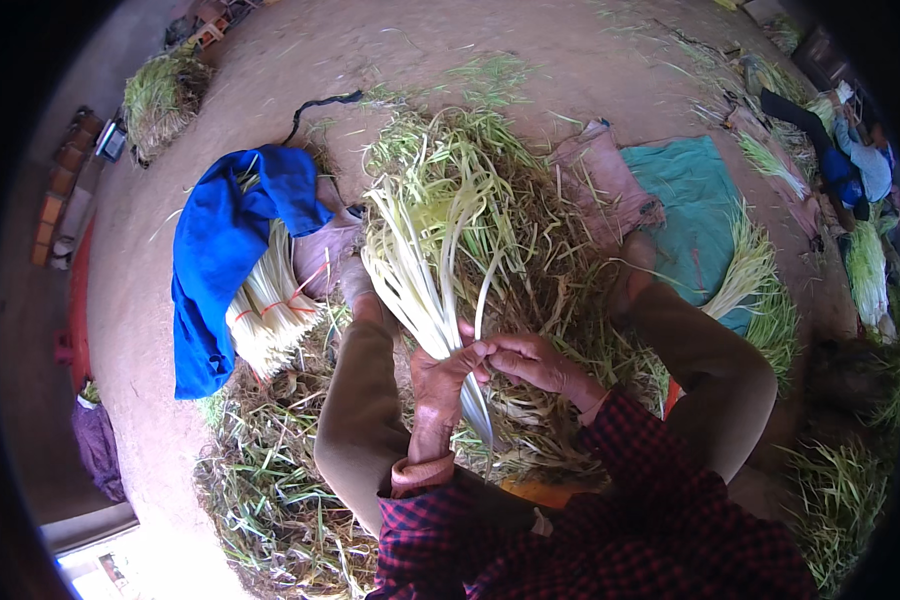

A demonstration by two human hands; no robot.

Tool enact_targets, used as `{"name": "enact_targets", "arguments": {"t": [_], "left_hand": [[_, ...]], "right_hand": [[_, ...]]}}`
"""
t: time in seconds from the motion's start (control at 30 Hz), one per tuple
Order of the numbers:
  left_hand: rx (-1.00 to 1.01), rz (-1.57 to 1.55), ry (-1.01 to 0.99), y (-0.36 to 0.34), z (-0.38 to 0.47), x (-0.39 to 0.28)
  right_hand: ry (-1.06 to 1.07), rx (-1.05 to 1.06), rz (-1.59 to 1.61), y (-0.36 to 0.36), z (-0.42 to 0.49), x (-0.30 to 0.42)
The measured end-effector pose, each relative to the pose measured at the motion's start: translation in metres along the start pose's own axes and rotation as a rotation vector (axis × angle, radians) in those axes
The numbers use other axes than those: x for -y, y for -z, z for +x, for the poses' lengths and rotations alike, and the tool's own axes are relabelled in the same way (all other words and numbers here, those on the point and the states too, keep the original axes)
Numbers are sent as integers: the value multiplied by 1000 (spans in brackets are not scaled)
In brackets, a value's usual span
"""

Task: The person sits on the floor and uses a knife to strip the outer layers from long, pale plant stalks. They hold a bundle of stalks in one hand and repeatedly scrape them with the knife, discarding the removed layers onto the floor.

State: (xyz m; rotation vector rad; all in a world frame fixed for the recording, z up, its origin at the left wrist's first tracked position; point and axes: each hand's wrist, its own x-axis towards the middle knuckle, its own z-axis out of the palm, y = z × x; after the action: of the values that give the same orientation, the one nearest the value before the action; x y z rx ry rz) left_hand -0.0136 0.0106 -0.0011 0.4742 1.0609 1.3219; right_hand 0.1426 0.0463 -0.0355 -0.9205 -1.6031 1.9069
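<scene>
My left hand [442, 379] is closed around a bunch of pale leafy stalks [420, 277], probably blanched chives or a similar leaf vegetable. Their white ends point down towards my lap, and the yellow-green tops fan out away from me. One stalk [487, 296] stands apart at the bunch's right side, its lower part pinched in the fingertips of my right hand [532, 360]. Those fingertips meet my left hand's thumb. Between my knees rises a heap of green leaves and dry brown trimmings [525, 217], directly beyond the bunch.
At left, a blue cloth [221, 247] partly covers white stalk bundles [277, 307] tied with red bands. A green sheet [682, 202] with loose stalks [742, 270] lies right. More trimmings [285, 480] lie beside my left leg. Another person [859, 157] sits far right.
</scene>
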Motion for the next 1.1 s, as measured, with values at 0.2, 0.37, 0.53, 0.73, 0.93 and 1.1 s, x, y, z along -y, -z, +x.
{"name": "enact_targets", "arguments": {"t": [0.2,0.37,0.53,0.73,0.93,1.1], "left_hand": [[-90,186,92,11,4,0],[-168,219,84,10,0,-3],[-193,73,-18,11,2,-17],[-251,42,-201,20,-1,-40],[-273,-166,-354,44,-10,-69],[-244,-263,-329,51,-10,-69]], "right_hand": [[189,37,-279,8,0,-15],[-108,137,-196,11,-9,16],[132,224,-435,18,-14,3],[114,395,-853,20,-28,-21],[-3,314,-1264,62,-42,-54],[-501,-316,-101,149,-39,-75]]}}
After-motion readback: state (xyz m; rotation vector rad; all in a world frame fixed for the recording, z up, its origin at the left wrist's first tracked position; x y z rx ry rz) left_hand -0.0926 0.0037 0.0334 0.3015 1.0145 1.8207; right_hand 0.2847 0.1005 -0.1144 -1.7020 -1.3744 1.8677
